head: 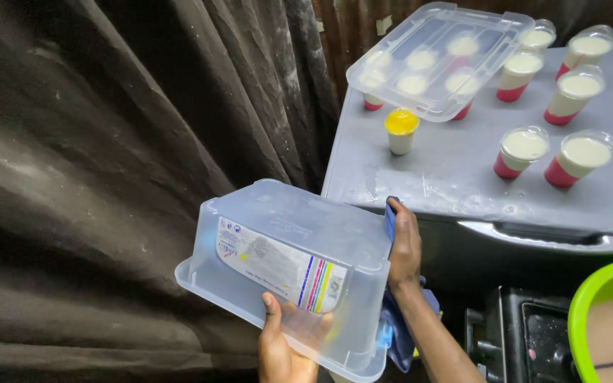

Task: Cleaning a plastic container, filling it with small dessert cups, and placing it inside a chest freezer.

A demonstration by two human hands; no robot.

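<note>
Hands first: left hand (282,347) grips the near rim of the clear plastic tub (289,266) from below, thumb up over the wall beside the printed label (282,266), fingers seen through the plastic on the inside. Right hand (404,248) is pressed flat against the tub's right end wall, fingers extended, with a blue cloth (391,330) pinned between palm and plastic; cloth tail hangs down past the wrist. Neither hand is clenched; both are loaded against the tub

Tub is held in the air, tipped so its base faces up and away, opening toward the person. Long axis runs lower-left to upper-right... roughly, from left hand's side toward the right hand. It sits between the two hands, left of and below the grey tabletop (462,177), not touching it as far as I can tell

On the table: matching clear lid (438,57) resting over several filled cups, one yellow-capped cup (401,131) just in front of it, more pink-and-white lidded cups (521,152) to the right. Green basin (604,312) at lower right, dark curtain (108,177) on the left
</note>
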